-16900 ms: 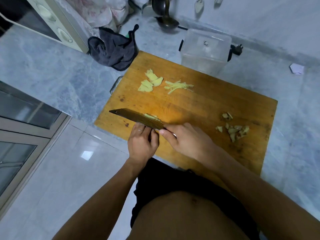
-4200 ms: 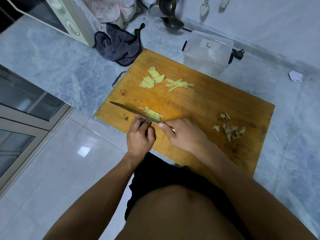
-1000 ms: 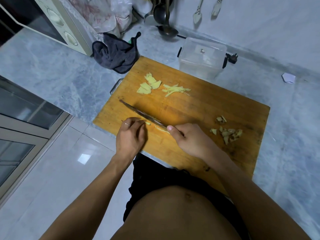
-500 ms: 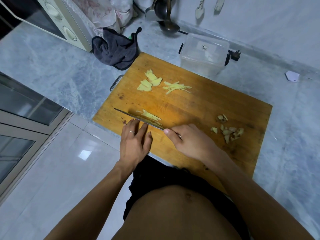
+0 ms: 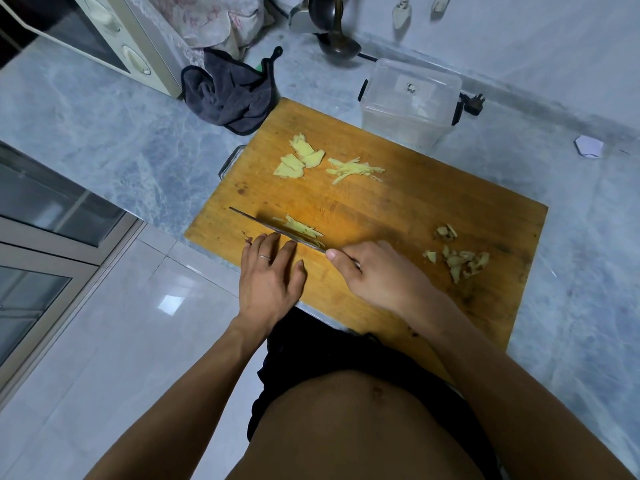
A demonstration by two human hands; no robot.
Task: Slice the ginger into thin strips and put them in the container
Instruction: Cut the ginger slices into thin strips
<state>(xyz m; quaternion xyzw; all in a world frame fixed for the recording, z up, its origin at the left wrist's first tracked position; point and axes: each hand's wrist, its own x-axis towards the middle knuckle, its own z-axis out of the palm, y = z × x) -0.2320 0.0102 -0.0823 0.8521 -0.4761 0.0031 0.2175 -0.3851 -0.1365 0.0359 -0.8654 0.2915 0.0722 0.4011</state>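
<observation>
Now mid-cut on the board [image 5: 433, 209]. Right hand [image 5: 377, 275] clamped round the knife [image 5: 273, 228] handle, thumb forward along it for control, blade edge-down at the near left. Left hand [image 5: 268, 271] flat with fingers straight, holding nothing, tips just near the blade, probably steadying the work. Fresh strips [image 5: 303, 227] lying against the far side of the blade. Uncut slices [image 5: 299, 157] and a finished pile [image 5: 353, 169] parked far, beside the container [image 5: 408, 98], likely for easy transfer. Peel scraps [image 5: 457, 261] pushed right, out of the way. Nothing visible in the container yet.
</observation>
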